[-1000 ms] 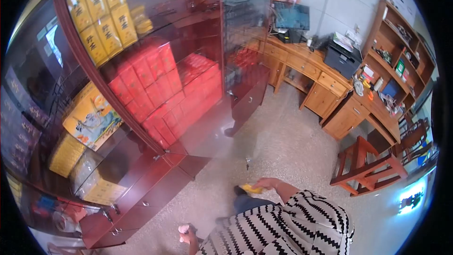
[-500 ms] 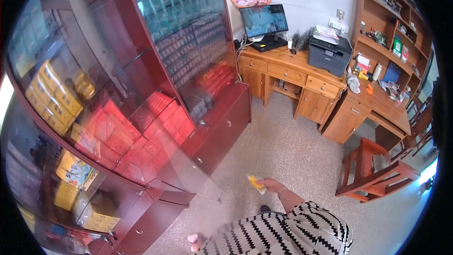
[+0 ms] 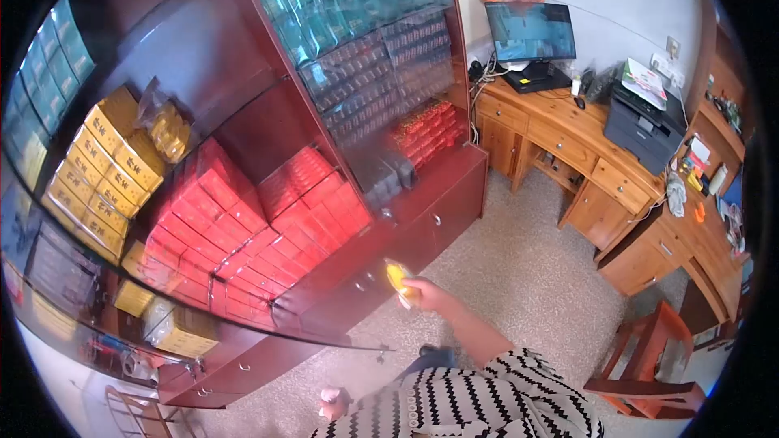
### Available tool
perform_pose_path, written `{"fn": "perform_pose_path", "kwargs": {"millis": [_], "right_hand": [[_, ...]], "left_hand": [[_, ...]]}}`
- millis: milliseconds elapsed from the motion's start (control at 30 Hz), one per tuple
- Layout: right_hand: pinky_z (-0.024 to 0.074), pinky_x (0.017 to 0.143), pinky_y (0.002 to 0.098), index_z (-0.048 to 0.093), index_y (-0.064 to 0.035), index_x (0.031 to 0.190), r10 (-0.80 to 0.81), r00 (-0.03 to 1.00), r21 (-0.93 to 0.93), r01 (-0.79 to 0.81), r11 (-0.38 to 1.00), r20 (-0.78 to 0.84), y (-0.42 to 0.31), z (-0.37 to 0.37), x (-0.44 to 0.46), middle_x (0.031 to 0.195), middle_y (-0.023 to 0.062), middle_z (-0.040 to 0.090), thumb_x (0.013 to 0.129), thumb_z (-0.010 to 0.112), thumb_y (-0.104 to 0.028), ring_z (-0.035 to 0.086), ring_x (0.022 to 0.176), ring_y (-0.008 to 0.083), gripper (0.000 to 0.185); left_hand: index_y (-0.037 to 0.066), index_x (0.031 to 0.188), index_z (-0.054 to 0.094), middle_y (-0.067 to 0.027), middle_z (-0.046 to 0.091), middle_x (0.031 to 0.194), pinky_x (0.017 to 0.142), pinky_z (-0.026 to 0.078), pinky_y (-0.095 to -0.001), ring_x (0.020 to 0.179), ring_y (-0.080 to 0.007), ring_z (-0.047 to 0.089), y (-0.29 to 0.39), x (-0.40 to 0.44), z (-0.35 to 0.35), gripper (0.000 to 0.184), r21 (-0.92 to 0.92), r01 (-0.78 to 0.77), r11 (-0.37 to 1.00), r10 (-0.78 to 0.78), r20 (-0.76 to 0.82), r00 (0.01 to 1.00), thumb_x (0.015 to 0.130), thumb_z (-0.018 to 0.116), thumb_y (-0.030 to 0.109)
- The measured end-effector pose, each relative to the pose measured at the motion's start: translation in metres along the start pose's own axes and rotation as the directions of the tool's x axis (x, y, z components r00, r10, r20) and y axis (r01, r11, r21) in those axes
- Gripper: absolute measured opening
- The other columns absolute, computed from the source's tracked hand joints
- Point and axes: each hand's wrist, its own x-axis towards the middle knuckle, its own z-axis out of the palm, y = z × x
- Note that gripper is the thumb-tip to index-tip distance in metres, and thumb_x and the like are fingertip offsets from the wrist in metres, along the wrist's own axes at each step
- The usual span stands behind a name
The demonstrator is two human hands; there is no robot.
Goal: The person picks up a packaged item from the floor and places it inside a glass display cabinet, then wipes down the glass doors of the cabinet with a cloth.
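Note:
My right hand (image 3: 426, 296) is closed round a small yellow packet (image 3: 398, 276) with clear wrapping. It is held out in front of me, over the floor near the cabinet's lower doors. My left hand (image 3: 333, 402) is low at the bottom of the view, beside my striped shirt; its fingers are too small and blurred to read. A dark red cabinet (image 3: 381, 231) stands ahead and to the left, with a glass door (image 3: 324, 342) standing open. Inside are stacked red boxes (image 3: 211, 215), yellow boxes (image 3: 101, 170) and a bagged yellow bundle (image 3: 170, 134).
Teal boxes (image 3: 341, 0) and red packs (image 3: 426, 134) fill the shelves behind glass. A wooden desk (image 3: 568, 142) along the wall carries a monitor (image 3: 531, 32) and a printer (image 3: 649, 118). A wooden chair (image 3: 649, 365) stands at the right. Speckled floor (image 3: 519, 268) lies between.
My view has turned left and come closer to the cabinet. The right hand with the yellow packet has moved up and left towards it. The glass door's edge now crosses the view lower down.

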Motion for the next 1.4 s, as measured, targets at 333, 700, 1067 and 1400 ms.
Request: {"fn": "perform_pose_path", "kwargs": {"millis": [333,700,1067,1400], "right_hand": [[0.0524,0.067,0.0292,0.058,-0.0034,0.110,0.040,0.999,0.035,-0.039,0.999,-0.034,-0.120,0.082,0.167,0.098,0.0054,0.065,0.088,0.057,-0.024,0.064,0.083,0.0160,0.030],[0.0451,0.090,0.0466,0.055,0.0021,0.114,-0.479,0.875,-0.987,-0.127,-0.098,-0.065,-0.195,0.138,0.400,0.119,0.0241,0.045,0.071,0.067,-0.048,0.048,0.112,0.0409,0.067],[0.0424,0.086,0.0446,0.035,0.0087,0.131,-0.593,0.648,-0.870,0.255,-0.423,0.478,-0.205,0.116,0.406,0.113,0.0225,0.044,0.081,0.064,-0.021,0.046,0.105,0.0367,0.066],[0.0424,0.091,0.0411,0.037,-0.0061,0.135,-0.463,0.637,-0.735,0.676,-0.048,0.616,-0.174,0.048,0.281,0.124,0.0191,0.047,0.084,0.052,0.002,0.050,0.110,0.0367,0.055]], "left_hand": [[0.005,0.125,0.041,-0.0135,0.062,0.095,0.071,0.052,-0.0330,0.089,-0.0217,0.062,0.050,-0.112,0.115,0.073,0.587,-0.102,0.803,0.358,-0.338,0.870,0.067,0.076,0.030],[-0.010,0.126,0.040,-0.0197,0.062,0.104,0.086,0.048,-0.0336,0.103,-0.0309,0.059,-0.138,-0.171,0.191,0.086,-0.333,-0.500,0.800,0.152,-0.693,0.705,0.065,0.077,0.038],[-0.006,0.124,0.044,-0.0171,0.061,0.107,0.089,0.047,-0.0336,0.103,-0.0265,0.058,-0.063,-0.238,0.311,0.070,-0.369,-0.305,0.878,-0.124,-0.791,0.598,0.069,0.073,0.027],[-0.003,0.122,0.048,-0.0147,0.061,0.109,0.091,0.046,-0.0336,0.103,-0.0226,0.057,-0.035,-0.264,0.317,0.058,-0.315,-0.164,0.935,-0.178,-0.814,0.553,0.073,0.071,0.017]]}}
